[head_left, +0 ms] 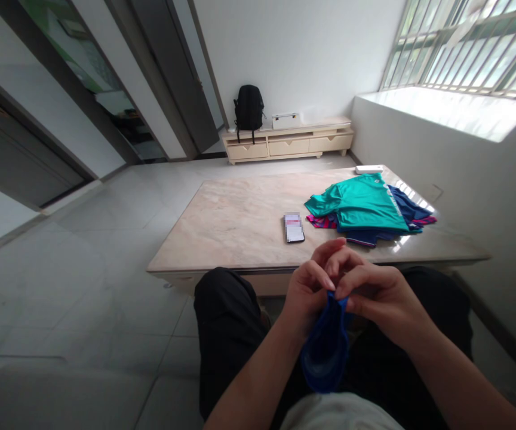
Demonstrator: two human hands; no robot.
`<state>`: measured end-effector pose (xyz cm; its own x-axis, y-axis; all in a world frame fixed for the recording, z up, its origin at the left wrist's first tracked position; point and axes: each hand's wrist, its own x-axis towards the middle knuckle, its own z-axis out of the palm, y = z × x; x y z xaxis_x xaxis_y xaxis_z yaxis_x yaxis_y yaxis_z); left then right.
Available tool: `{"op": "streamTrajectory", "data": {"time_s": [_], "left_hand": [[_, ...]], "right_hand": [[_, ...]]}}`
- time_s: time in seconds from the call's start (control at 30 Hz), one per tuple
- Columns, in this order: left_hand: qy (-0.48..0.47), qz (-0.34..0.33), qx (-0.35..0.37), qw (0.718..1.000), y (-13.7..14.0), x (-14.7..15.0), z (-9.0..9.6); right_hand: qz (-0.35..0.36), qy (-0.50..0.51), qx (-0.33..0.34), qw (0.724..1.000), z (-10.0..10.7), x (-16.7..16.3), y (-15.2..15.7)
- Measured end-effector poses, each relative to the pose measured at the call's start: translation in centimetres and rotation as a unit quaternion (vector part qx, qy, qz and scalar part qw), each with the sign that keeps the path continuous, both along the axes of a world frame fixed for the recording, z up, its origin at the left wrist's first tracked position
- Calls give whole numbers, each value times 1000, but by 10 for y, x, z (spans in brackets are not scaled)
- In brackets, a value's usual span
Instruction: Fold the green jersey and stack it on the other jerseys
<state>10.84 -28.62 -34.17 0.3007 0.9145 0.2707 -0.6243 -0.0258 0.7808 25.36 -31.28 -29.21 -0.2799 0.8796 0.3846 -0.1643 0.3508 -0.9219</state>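
Note:
My left hand [309, 286] and my right hand [374, 292] meet in front of me above my lap, fingertips close together. Between them they pinch the top edge of a dark blue piece [325, 358], which looks like thin, pliable material. It hangs down as a rounded loop or pouch, with a paler patch low inside. Its exact kind is unclear. Both hands have their fingers curled in at the pinch, and the tips partly hide the gripped edge.
A marble-topped table [222, 221] stands before my knees. On it lie a phone [294, 228], a pile of shirts with a teal shirt [361, 203] on top, and a white object [369, 169]. A black backpack [249, 107] rests on a low cabinet [289, 146] by the wall.

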Motion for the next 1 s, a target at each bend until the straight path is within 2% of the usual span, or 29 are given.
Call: {"op": "streamTrajectory", "data": {"time_s": [0.2,0.3,0.43,0.57,0.67,0.73,0.77,0.87,0.93,1.0], "left_hand": [[41,-39,17,998,9,-7,4],[102,0,77,992,18,-15,2],[202,85,117,969,14,-31,-5],[218,111,123,962,-14,-45,-12],[321,161,138,923,-27,-49,-16],[390,194,132,890,-26,-50,-15],[405,198,124,884,-23,-50,-13],[402,196,105,888,-9,-54,-1],[394,198,112,891,-1,-61,9],[370,164,119,907,7,-68,16]], "right_hand": [[38,5,-46,998,-12,0,3],[33,-20,-51,998,-15,5,5],[-66,-40,-20,997,-17,14,10],[-162,-64,13,985,-19,16,13],[-225,-96,59,968,-19,13,13],[-254,-121,97,955,-20,12,14],[-262,-134,110,949,-21,12,15],[-275,-173,111,939,-25,16,19],[-309,-204,104,923,-23,20,21],[-341,-229,101,906,-15,24,19]]}}
